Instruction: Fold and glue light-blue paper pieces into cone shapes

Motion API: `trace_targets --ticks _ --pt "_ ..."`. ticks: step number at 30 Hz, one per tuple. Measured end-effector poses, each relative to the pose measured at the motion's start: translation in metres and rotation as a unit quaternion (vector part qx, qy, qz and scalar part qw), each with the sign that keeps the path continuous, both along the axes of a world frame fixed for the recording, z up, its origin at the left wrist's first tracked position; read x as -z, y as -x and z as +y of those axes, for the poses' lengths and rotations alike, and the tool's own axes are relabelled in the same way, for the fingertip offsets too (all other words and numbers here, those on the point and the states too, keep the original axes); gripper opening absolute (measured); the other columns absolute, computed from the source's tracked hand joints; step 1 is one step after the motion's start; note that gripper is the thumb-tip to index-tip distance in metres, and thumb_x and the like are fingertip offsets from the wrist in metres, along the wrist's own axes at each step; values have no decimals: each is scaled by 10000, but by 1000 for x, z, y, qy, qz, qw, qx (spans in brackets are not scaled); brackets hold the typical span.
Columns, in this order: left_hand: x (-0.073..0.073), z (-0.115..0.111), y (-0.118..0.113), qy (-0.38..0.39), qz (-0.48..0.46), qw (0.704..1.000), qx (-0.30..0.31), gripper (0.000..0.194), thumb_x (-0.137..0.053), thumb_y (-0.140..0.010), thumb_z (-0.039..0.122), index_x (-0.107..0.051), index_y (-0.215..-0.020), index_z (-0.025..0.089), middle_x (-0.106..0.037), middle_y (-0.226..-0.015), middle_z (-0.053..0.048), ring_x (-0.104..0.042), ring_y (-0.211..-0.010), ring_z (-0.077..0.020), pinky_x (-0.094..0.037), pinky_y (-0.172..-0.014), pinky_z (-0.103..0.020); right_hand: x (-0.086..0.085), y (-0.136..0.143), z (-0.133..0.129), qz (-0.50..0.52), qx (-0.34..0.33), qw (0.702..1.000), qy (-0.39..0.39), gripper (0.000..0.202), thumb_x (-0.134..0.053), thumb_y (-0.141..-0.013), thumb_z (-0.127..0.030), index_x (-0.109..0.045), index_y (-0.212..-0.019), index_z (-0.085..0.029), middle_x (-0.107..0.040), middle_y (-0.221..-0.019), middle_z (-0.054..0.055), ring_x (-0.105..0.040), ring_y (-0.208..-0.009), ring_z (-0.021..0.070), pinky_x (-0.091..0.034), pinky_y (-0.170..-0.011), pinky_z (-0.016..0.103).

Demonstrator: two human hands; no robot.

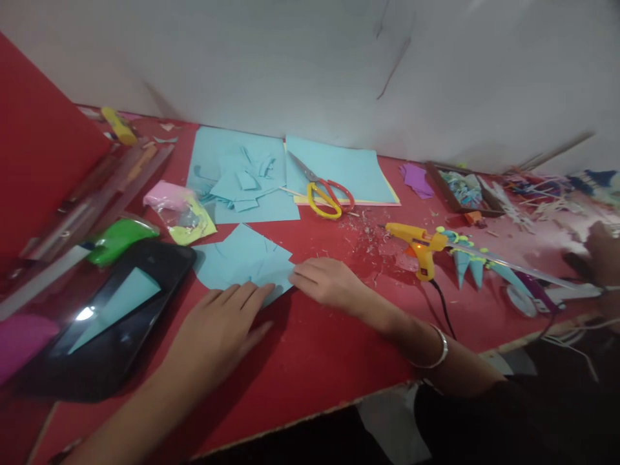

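A light blue paper sheet [242,252] with an irregular outline lies on the red table. My left hand [217,329] rests with its fingers spread on the sheet's lower edge. My right hand [324,281], fingers pressed together, grips the sheet's right corner; its fingertips are partly hidden. Behind the sheet, scissors [322,190] with yellow and red handles lie partly open on stacked blue paper [343,168]. Blue paper scraps [247,181] are heaped on another blue sheet to their left.
A yellow glue gun [421,245] with a black cord stands at the right. At left are a black tablet-like object [159,271] bearing a blue triangle, and a green packet [121,239]. A small tray [436,184] and a person's hand [603,252] are farther right.
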State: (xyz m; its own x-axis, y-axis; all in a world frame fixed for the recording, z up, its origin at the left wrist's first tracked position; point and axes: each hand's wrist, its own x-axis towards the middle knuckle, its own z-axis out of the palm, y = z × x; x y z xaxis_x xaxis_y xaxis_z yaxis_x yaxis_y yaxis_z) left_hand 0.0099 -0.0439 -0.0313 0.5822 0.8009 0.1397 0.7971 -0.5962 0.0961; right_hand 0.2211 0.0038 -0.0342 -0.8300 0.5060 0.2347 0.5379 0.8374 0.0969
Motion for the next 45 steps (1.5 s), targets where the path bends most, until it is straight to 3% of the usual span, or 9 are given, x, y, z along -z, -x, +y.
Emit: trace_targets --ticks 4,8,13,18,21,24,29,38,45 --pt "-8 1 -3 -91 20 995 22 292 -370 -822 47 -600 -962 160 -651 -786 -57 -595 -655 -211 -391 -558 -319 -18 4 -12 64 -74 988 -120 227 -437 -895 -96 -626 -785 -153 -628 -735 22 -484 -651 118 -354 -580 260" --pt "-18 5 2 -146 -11 987 66 353 -257 -862 34 -585 -865 164 -656 -849 -60 -577 -620 -169 -398 -534 -291 -29 6 -20 157 -103 978 -93 179 -467 -884 -110 -626 -878 -192 -637 -810 -6 -498 -750 106 -388 -710 246" --pt "-7 6 12 -85 -124 985 85 382 -222 -886 115 -589 -897 220 -639 -927 -16 -614 -730 -137 -453 -597 -235 -24 1 -22 199 -85 976 -13 198 -448 -905 -164 -631 -948 -228 -662 -940 -10 -533 -911 106 -397 -884 280" --pt "9 9 14 -53 -146 984 89 369 -262 -878 151 -570 -1065 230 -602 -1120 -41 -599 -920 -181 -470 -685 -269 -18 -4 -31 155 -82 981 -80 163 -494 -881 -125 -637 -883 -202 -682 -863 -32 -559 -808 97 -394 -915 284" --pt "8 11 13 -45 -111 984 136 396 -283 -826 49 -601 -1012 195 -651 -1034 -53 -596 -927 -199 -465 -733 -307 -10 -8 -33 111 -67 988 -89 165 -485 -876 -107 -636 -882 -173 -680 -862 -10 -557 -802 114 -392 -905 296" --pt "6 7 12 -11 -73 983 168 436 -278 -778 -5 -614 -978 185 -673 -961 -43 -614 -865 -190 -467 -711 -312 1 -12 -33 80 -55 995 -34 145 -495 -860 -109 -628 -886 -162 -660 -879 21 -540 -817 133 -396 -856 298" --pt "6 -6 4 32 -60 990 121 282 -463 -833 293 -594 -1036 148 -657 -913 -81 -615 -787 -232 -475 -660 -356 9 -14 -31 37 -16 991 130 290 -611 -797 -324 -600 -1055 -194 -583 -976 79 -479 -891 191 -391 -768 328" --pt "11 -14 -1 2 -83 995 48 461 -249 -944 348 -572 -659 181 -589 -591 -18 -544 -513 -162 -366 -502 -291 15 -6 -15 184 4 948 258 212 -517 -873 -335 -658 -786 -203 -571 -837 35 -493 -798 142 -386 -737 273" --pt "11 -20 8 2 -97 995 20 471 -245 -946 328 -559 -620 196 -607 -572 10 -565 -523 -153 -386 -540 -292 10 -1 -14 196 39 934 297 250 -559 -840 -364 -580 -685 -169 -567 -795 27 -484 -756 136 -356 -710 272"
